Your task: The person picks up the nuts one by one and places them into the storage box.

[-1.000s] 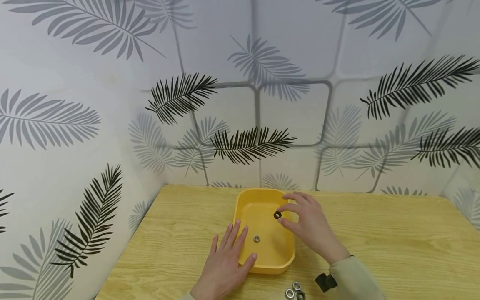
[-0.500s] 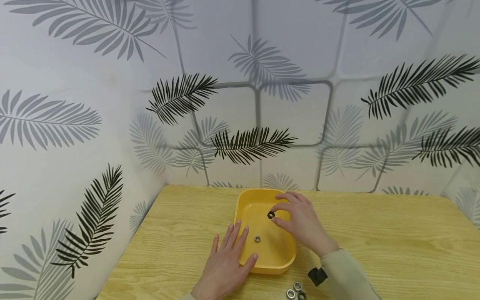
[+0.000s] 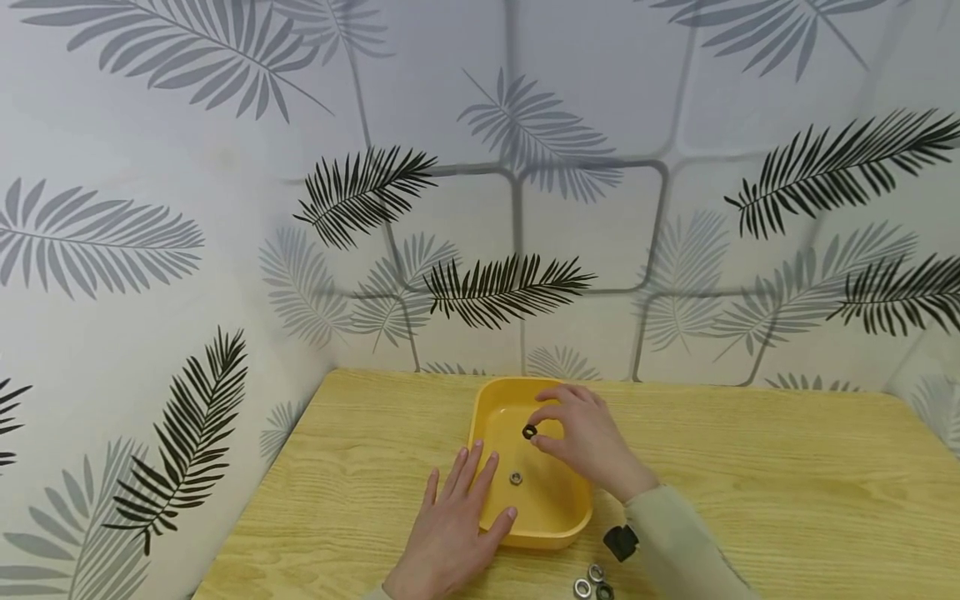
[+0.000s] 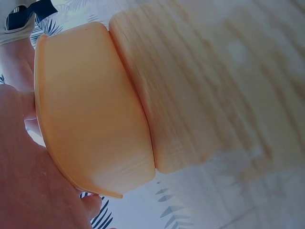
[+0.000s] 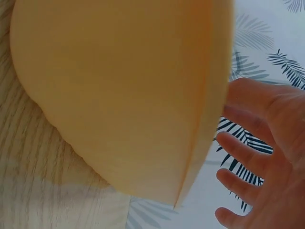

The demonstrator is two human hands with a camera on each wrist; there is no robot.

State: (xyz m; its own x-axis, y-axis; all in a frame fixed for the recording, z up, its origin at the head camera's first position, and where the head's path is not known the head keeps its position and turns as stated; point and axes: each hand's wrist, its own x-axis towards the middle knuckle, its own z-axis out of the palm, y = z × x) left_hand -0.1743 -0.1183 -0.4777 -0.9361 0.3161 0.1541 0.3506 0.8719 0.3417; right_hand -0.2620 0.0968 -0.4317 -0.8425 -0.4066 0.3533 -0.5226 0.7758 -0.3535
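Note:
A yellow rectangular tray [image 3: 551,540] stands on the wooden table. One silver nut [image 3: 516,478] lies on its floor. Over the tray my right hand [image 3: 581,433] pinches a black nut [image 3: 529,432] between thumb and index finger, the other fingers spread loosely. In the right wrist view the tray wall [image 5: 109,95] hides that pinch. My left hand [image 3: 453,525] lies across the tray's near left rim with straight, spread fingers. The left wrist view shows this hand [image 4: 33,167] against the rim beside the outer wall [image 4: 95,109].
In front of the tray, near the table's front edge, lies a small group of nuts [image 3: 582,587], two silver and one darker. A black wrist strap piece [image 3: 621,542] hangs by the right sleeve [image 3: 678,542]. Behind the table [image 3: 787,475] rises a leaf-patterned wall [image 3: 585,250].
My right hand has moved left over the tray, carrying the black nut towards its middle. The left hand stays in place at the rim, and the silver nut inside has not moved.

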